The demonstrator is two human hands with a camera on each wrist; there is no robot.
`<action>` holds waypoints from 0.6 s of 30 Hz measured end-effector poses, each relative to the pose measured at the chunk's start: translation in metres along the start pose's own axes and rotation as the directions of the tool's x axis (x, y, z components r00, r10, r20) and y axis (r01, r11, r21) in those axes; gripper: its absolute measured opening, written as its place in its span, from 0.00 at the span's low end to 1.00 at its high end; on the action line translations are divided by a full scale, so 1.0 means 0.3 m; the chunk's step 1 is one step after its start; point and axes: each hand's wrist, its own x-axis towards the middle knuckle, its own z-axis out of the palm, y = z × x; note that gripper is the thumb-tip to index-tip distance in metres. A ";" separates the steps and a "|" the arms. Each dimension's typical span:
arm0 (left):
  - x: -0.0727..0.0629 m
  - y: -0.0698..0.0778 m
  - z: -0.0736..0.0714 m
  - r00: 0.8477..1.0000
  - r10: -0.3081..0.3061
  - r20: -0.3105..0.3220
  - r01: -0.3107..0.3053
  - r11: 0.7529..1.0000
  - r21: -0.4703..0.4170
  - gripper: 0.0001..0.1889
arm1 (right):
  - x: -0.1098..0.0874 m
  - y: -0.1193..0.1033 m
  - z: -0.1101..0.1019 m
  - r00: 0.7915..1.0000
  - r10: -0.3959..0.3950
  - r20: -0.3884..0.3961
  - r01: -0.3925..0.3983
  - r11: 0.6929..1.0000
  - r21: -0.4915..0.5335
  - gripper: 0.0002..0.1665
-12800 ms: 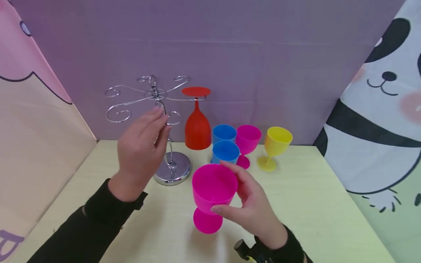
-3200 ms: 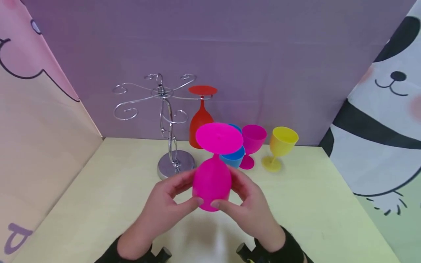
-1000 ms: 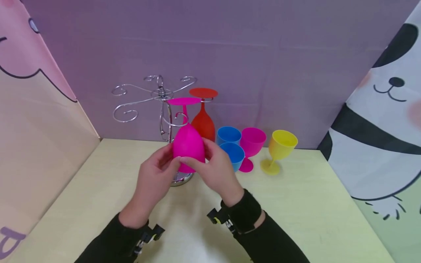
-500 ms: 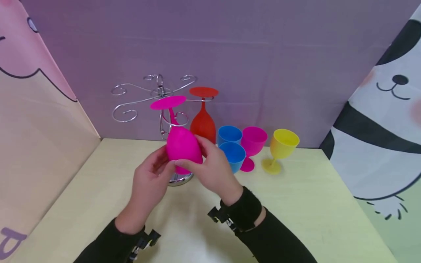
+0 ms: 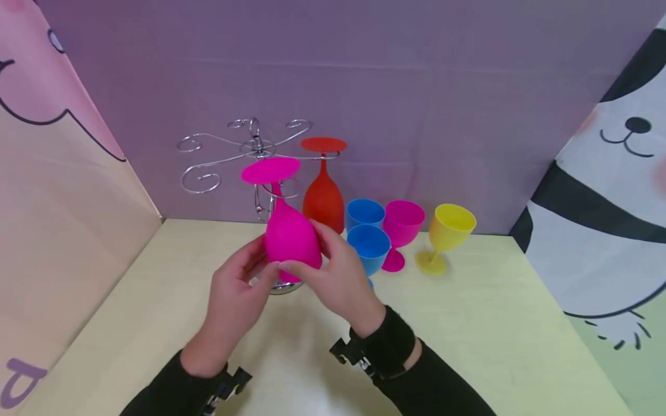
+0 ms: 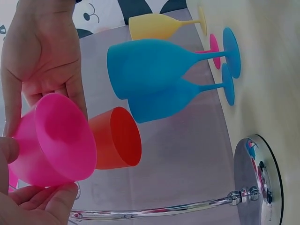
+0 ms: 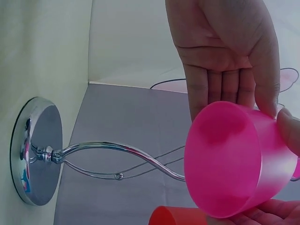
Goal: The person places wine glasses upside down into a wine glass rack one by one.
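Both hands hold a pink plastic goblet (image 5: 291, 237) upside down in front of a chrome wire glass rack (image 5: 257, 149). My left hand (image 5: 234, 294) grips the left of the bowl and my right hand (image 5: 343, 280) the right, thumbs meeting at the near side. The bowl's mouth (image 7: 220, 159) faces down in the right wrist view. Its round foot is uppermost, slightly tilted, and the stem stands by a curled front arm of the rack; whether it sits inside the loop I cannot tell. A red goblet (image 5: 324, 199) hangs inverted from the neighbouring arm.
Right of the rack, two blue goblets (image 5: 370, 245), another pink goblet (image 5: 406, 222) and a yellow goblet (image 5: 451, 225) stand upright on the pale table (image 5: 468, 323). The rack's round base (image 6: 246, 183) is close below the hands. A purple backdrop (image 5: 416, 104) rises behind.
Earlier, the right hand held the pink goblet upright while the left was at the rack. Both hands then held it inverted and brought it to the rack; lately it has dropped slightly and straightened.
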 end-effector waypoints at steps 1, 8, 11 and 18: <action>-0.001 0.001 0.001 1.000 0.009 0.002 -0.009 1.000 0.002 0.30 | -0.004 0.003 0.001 1.000 -0.006 -0.005 0.006 1.000 0.008 0.47; -0.001 0.016 0.007 0.998 0.058 0.025 -0.059 0.998 0.033 0.30 | -0.023 0.025 -0.001 0.998 -0.063 -0.025 0.065 0.994 0.088 0.44; 0.001 0.017 0.012 0.998 0.058 0.039 -0.059 0.998 0.031 0.30 | -0.024 0.034 -0.003 0.997 -0.071 -0.024 0.073 0.991 0.114 0.42; 0.011 0.003 0.025 0.997 0.056 0.045 -0.059 0.997 0.057 0.30 | -0.010 0.065 -0.009 0.994 -0.103 -0.027 0.105 0.988 0.117 0.41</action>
